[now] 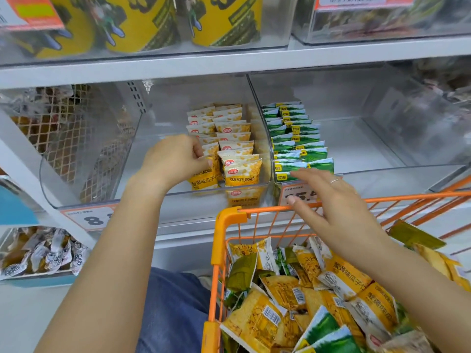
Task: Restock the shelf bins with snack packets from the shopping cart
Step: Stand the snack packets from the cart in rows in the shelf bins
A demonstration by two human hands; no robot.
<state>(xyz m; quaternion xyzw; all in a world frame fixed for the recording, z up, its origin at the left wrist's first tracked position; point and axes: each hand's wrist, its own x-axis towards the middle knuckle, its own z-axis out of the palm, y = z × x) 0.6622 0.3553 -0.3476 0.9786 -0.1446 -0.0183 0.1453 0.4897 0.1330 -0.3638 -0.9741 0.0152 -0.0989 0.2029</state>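
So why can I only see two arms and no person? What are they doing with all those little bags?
The camera sits on the person's head and looks down, so you see only their arms, like looking at your own hands. This is a shop shelf with clear plastic bins. The left hand reaches into the left bin and pinches a yellow packet at the front of two neat yellow rows. Next to it, the right bin holds a row of green packets. The right hand is open with fingers spread, holding nothing, just above the rim of the orange shopping cart. Inside the cart lies a messy heap of loose packets, yellow and green. The person is moving them from the cart into the bins, each colour in its own bin.
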